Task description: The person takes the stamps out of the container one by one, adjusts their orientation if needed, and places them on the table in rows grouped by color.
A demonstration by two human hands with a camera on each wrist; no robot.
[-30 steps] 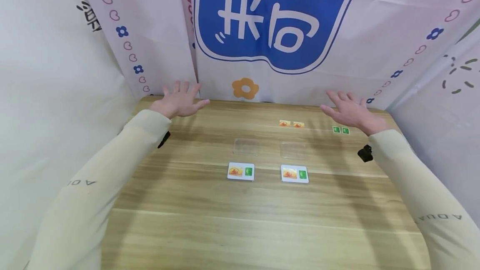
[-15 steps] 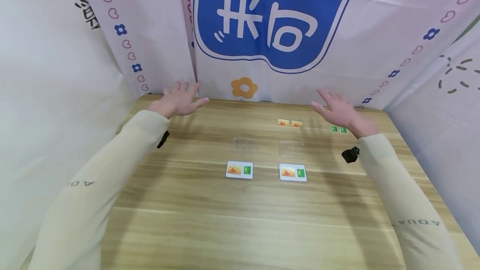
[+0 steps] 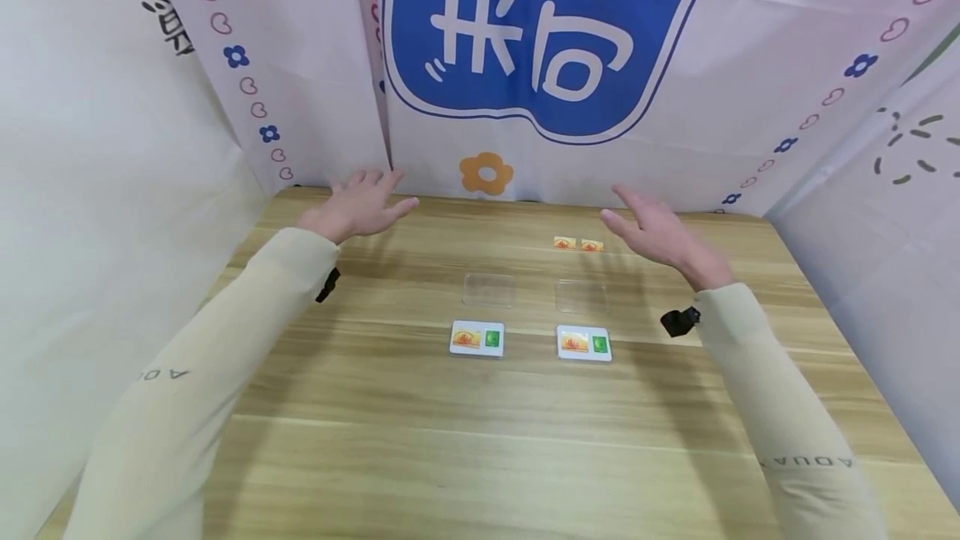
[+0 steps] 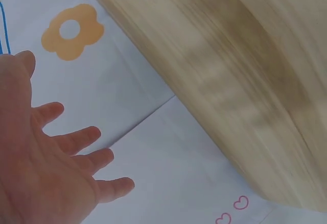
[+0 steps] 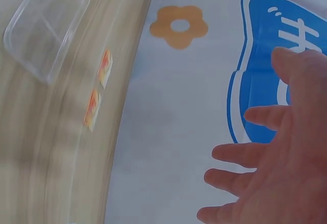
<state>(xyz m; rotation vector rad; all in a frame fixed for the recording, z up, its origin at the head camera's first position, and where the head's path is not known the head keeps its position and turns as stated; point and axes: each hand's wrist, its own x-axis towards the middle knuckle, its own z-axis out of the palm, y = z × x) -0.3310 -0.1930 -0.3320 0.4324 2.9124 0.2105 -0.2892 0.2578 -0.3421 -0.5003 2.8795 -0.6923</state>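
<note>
My left hand (image 3: 356, 205) hovers over the table's far left part, fingers spread, holding nothing. My right hand (image 3: 660, 233) is raised over the far right part, also with straight fingers and nothing in it. Nearest to it are two small orange-and-yellow picture stickers, the left one (image 3: 565, 243) and the right one (image 3: 592, 246). Nearer the middle lie two clear rounded plastic rectangles, the left piece (image 3: 489, 290) and the right piece (image 3: 581, 297). In front of them sit two white cards, a left card (image 3: 477, 339) and a right card (image 3: 583, 343), each bearing an orange picture and a green one.
The wooden table (image 3: 480, 457) ends at a printed white cloth backdrop (image 3: 435, 157), with more cloth on both sides. A dark wrist-worn device (image 3: 680, 322) shows under the right sleeve, and another (image 3: 327, 284) under the left.
My right hand has moved left, and its forearm now hides the two small green stickers seen earlier. The left hand stays nearly in place. The cards, clear pieces and orange stickers lie unchanged.
</note>
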